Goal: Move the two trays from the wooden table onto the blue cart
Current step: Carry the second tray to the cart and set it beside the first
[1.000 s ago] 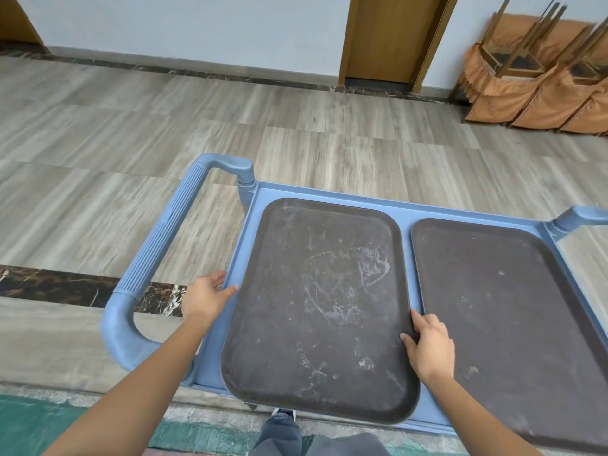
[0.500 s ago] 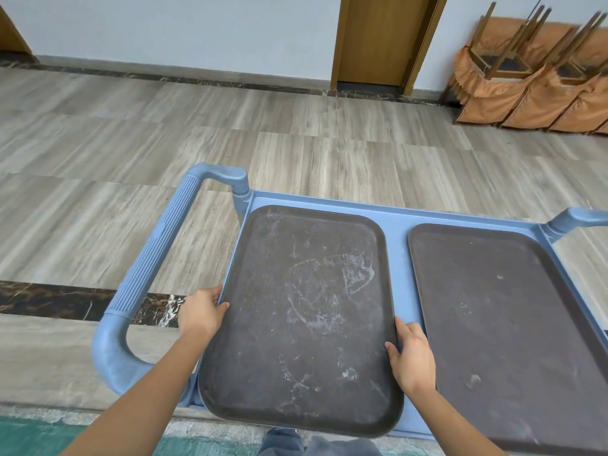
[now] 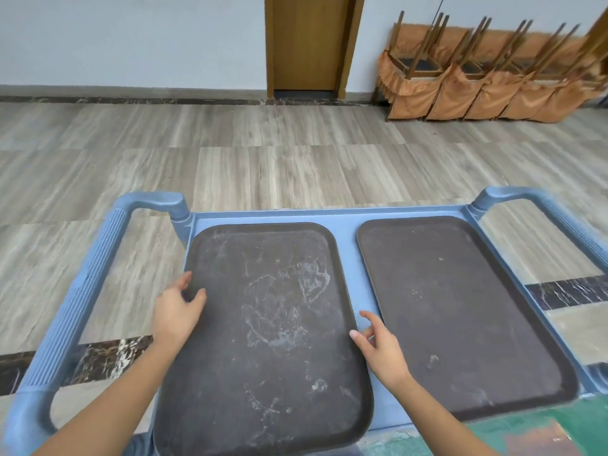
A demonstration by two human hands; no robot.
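Observation:
Two dark brown trays lie side by side on the blue cart [image 3: 347, 236]. The left tray [image 3: 269, 330] is scuffed with white marks and its near edge overhangs the cart's front. The right tray [image 3: 457, 317] lies flat beside it. My left hand [image 3: 177, 311] hovers at the left tray's left rim with fingers spread, thumb over the tray surface. My right hand [image 3: 378, 348] is in the gap between the two trays, fingers apart and holding nothing.
The cart has a ribbed blue handle on the left [image 3: 79, 291] and another on the right [image 3: 566, 225]. Wood-look floor stretches ahead to a wooden door [image 3: 306, 44]. Stacked chairs with orange covers [image 3: 487, 80] line the far right wall.
Both hands have let go of the left tray's side rims and opened. The view has tilted up and shifted, so both cart handles now show.

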